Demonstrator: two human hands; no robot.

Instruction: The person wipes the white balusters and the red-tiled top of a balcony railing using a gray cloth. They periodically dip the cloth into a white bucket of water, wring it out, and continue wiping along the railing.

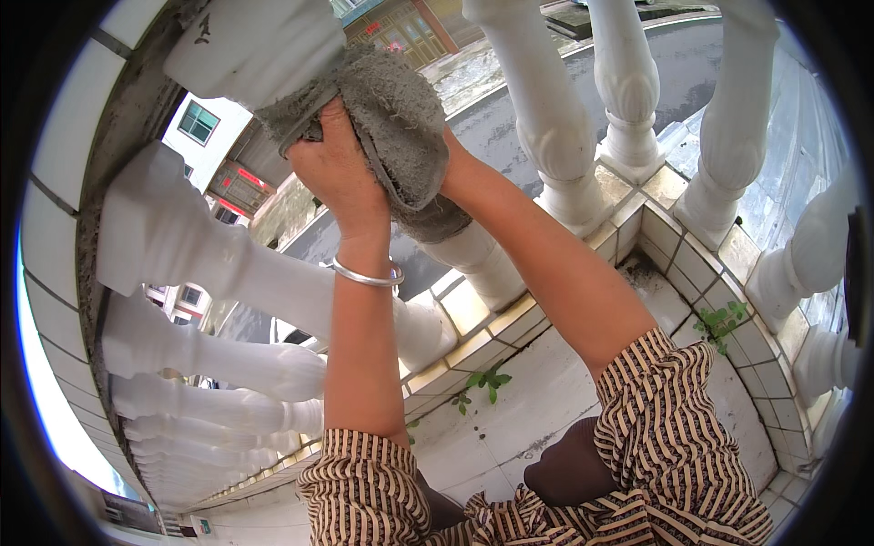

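Note:
A shaggy grey cloth (396,116) is wrapped around a white baluster (471,259) of the railing. My left hand (345,170) grips the cloth on its left side, with the thumb pointing up along a fold. A silver bangle (369,274) circles the left wrist. My right hand (450,160) reaches to the cloth's far right side and presses around it; its fingers are hidden behind the fabric. Above the cloth, the wide top (266,51) of the same baluster shows a dark mark.
More white balusters (205,252) run down the left under a tiled handrail (54,191); others (628,89) curve to the right. A tiled kerb (505,321) carries them. Small green plants (488,382) grow at its foot. Beyond lies a street (491,136) with buildings.

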